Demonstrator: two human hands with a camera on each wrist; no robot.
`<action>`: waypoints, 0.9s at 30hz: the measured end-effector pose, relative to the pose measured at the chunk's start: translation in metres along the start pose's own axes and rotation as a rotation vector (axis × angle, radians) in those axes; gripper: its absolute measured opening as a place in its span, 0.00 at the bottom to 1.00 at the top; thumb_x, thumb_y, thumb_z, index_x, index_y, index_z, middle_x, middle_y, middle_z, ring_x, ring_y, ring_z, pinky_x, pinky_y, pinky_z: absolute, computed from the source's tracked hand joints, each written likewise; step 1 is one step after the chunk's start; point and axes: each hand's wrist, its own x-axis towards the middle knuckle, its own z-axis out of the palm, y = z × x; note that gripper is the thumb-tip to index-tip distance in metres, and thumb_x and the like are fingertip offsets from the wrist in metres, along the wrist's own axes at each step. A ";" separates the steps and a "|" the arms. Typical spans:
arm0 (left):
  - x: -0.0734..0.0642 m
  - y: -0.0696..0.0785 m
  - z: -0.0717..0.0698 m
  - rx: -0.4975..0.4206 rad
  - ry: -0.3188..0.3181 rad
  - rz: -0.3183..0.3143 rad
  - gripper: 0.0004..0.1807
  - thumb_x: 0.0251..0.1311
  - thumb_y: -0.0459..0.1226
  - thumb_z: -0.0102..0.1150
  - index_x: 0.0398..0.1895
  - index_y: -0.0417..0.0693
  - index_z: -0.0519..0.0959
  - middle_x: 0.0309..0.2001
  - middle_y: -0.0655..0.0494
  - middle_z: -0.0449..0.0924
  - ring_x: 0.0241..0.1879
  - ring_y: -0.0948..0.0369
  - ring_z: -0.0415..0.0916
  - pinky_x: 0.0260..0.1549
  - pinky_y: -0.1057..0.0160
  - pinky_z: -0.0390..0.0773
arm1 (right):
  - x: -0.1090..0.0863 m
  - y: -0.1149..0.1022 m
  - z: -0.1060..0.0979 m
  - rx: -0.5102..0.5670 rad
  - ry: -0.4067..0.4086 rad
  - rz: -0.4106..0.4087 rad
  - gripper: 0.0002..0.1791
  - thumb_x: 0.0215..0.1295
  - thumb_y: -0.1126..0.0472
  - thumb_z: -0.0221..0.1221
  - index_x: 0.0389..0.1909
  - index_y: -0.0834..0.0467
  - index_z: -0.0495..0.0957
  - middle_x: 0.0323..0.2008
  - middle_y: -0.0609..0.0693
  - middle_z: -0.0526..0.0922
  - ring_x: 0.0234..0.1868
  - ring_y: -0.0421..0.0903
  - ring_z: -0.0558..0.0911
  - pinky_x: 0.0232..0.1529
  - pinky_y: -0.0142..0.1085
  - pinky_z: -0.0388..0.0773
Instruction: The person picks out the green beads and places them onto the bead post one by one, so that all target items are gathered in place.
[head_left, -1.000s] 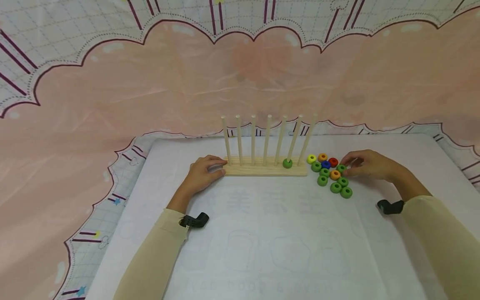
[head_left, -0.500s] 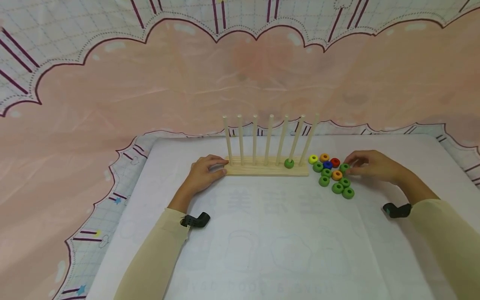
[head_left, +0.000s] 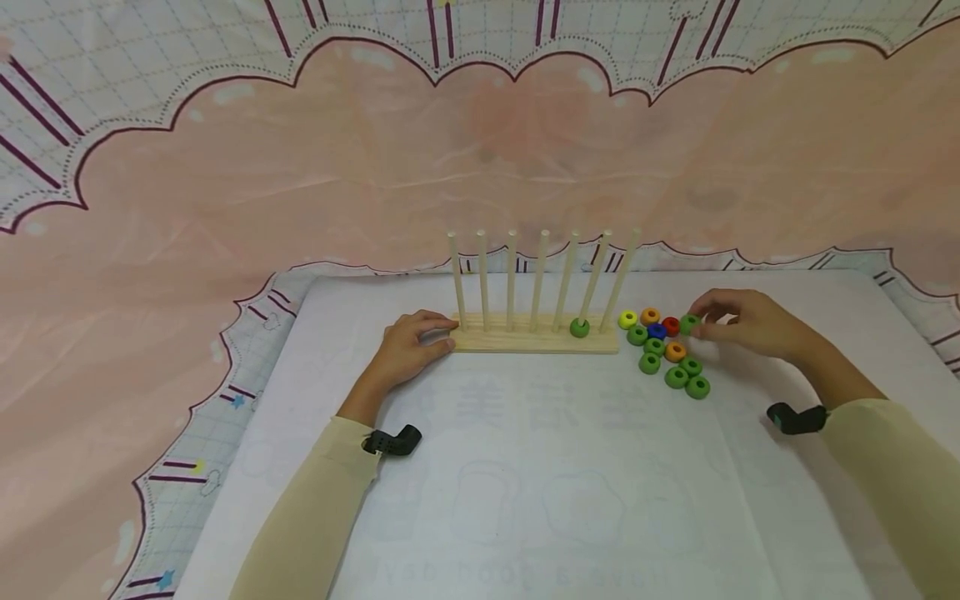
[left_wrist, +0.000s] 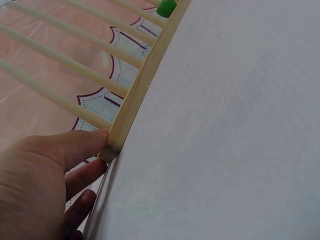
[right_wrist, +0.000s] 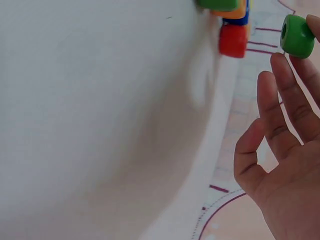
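Observation:
In the head view, a wooden peg rack (head_left: 525, 344) with several upright pegs stands near the back of the table. One green bead (head_left: 579, 328) sits low on its second peg from the right. My left hand (head_left: 402, 348) pinches the rack's left end between thumb and fingers; the left wrist view shows the thumb (left_wrist: 90, 145) against the base. Between thumb and fingertips, my right hand (head_left: 750, 323) pinches another green bead (head_left: 689, 325). The right wrist view has this bead (right_wrist: 297, 36) raised off the table, with the other fingers spread below it.
Loose beads lie right of the rack: a yellow bead (head_left: 627, 319), a blue bead (head_left: 656, 332), a red bead (head_left: 670, 326), two orange ones and several green ones. The white table (head_left: 525, 483) meets a patterned cloth (head_left: 480, 158) at its back and left.
My right hand has lifted the green bead slightly up from the cluster, toward the back. The left hand stays at the rack's end. The whole head view has shifted slightly.

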 end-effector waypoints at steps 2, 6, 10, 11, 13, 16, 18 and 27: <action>0.000 0.000 0.000 -0.001 0.000 -0.001 0.20 0.64 0.45 0.68 0.59 0.56 0.84 0.62 0.54 0.80 0.64 0.48 0.71 0.67 0.38 0.56 | 0.001 -0.004 -0.002 -0.008 0.003 -0.003 0.16 0.69 0.50 0.65 0.53 0.53 0.82 0.48 0.51 0.83 0.46 0.40 0.76 0.49 0.43 0.74; 0.000 0.000 0.000 -0.003 0.000 -0.005 0.20 0.64 0.45 0.67 0.59 0.56 0.84 0.62 0.54 0.80 0.65 0.47 0.70 0.67 0.38 0.55 | 0.003 -0.011 -0.005 -0.023 0.023 -0.003 0.16 0.68 0.49 0.66 0.52 0.52 0.82 0.48 0.50 0.83 0.47 0.43 0.76 0.49 0.41 0.75; 0.000 0.001 0.000 0.001 -0.005 -0.011 0.20 0.65 0.45 0.67 0.59 0.56 0.84 0.63 0.53 0.80 0.66 0.47 0.70 0.68 0.38 0.55 | 0.005 -0.019 -0.007 -0.027 0.041 0.000 0.17 0.67 0.49 0.67 0.52 0.52 0.82 0.48 0.51 0.83 0.49 0.46 0.76 0.48 0.40 0.75; 0.000 0.001 0.000 0.002 -0.005 -0.013 0.20 0.65 0.45 0.67 0.59 0.56 0.84 0.63 0.53 0.80 0.66 0.47 0.70 0.68 0.38 0.55 | 0.005 -0.022 -0.007 -0.027 0.042 0.002 0.17 0.67 0.48 0.67 0.52 0.52 0.82 0.47 0.51 0.83 0.49 0.47 0.76 0.48 0.40 0.75; 0.001 0.001 0.000 0.004 -0.007 -0.016 0.20 0.65 0.45 0.67 0.59 0.56 0.84 0.63 0.53 0.80 0.66 0.47 0.70 0.68 0.38 0.55 | 0.006 -0.026 -0.009 -0.018 0.044 0.004 0.18 0.67 0.48 0.67 0.53 0.53 0.81 0.48 0.52 0.83 0.50 0.49 0.76 0.48 0.41 0.75; 0.000 0.002 0.000 0.002 -0.009 -0.021 0.20 0.65 0.45 0.67 0.60 0.56 0.84 0.63 0.53 0.80 0.67 0.47 0.70 0.69 0.38 0.55 | 0.007 -0.032 -0.011 -0.003 0.042 0.010 0.19 0.68 0.48 0.66 0.54 0.54 0.81 0.49 0.52 0.82 0.53 0.49 0.75 0.51 0.43 0.75; 0.000 0.002 0.000 -0.001 -0.008 -0.024 0.20 0.65 0.45 0.67 0.60 0.55 0.84 0.63 0.53 0.80 0.67 0.48 0.70 0.69 0.39 0.54 | 0.008 -0.035 -0.013 0.004 0.042 0.013 0.19 0.68 0.48 0.67 0.54 0.54 0.81 0.50 0.53 0.82 0.54 0.49 0.75 0.52 0.44 0.74; -0.001 0.003 -0.001 0.009 -0.009 -0.030 0.20 0.65 0.45 0.67 0.60 0.56 0.84 0.63 0.54 0.79 0.67 0.48 0.69 0.69 0.39 0.54 | 0.010 -0.047 -0.020 -0.009 0.075 -0.030 0.19 0.66 0.49 0.68 0.53 0.53 0.82 0.49 0.50 0.83 0.47 0.39 0.75 0.47 0.30 0.73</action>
